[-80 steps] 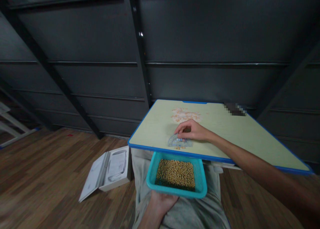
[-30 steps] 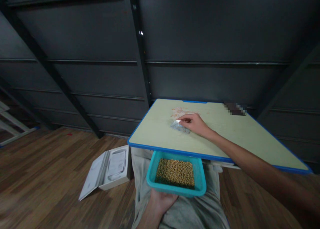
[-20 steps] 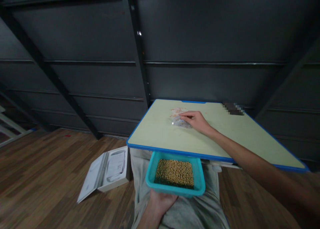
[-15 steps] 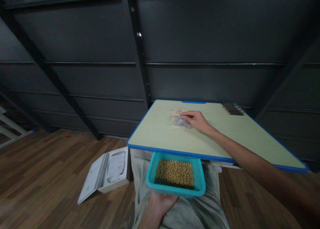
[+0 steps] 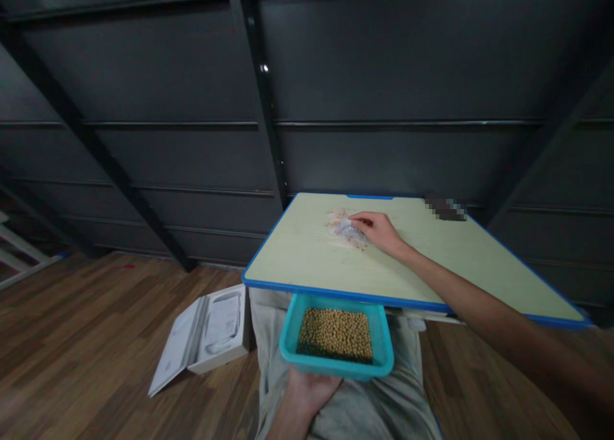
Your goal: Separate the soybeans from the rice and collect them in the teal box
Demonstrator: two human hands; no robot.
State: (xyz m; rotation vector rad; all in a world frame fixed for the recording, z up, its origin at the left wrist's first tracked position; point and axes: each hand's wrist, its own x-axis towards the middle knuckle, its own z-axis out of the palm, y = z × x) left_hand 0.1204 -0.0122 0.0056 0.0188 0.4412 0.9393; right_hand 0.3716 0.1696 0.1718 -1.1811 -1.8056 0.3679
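Note:
My left hand (image 5: 309,392) holds a teal basket (image 5: 338,364) full of soybeans (image 5: 336,333) from below, just under the near edge of a pale green table with a blue rim (image 5: 330,291). My right hand (image 5: 377,229) reaches across the table, fingers pinched on a small clear plastic protractor (image 5: 348,229). The protractor rests among a scatter of loose beans (image 5: 341,222) near the table's far side.
An open white box (image 5: 206,332) lies on the wooden floor left of my lap. A dark metal wall with slanted beams (image 5: 259,94) stands behind the table. A small dark object (image 5: 445,208) sits at the table's far right corner.
My right hand has pulled the protractor from the table's near edge back to the far bean pile. The pile looks smaller than before. The basket has stayed in place.

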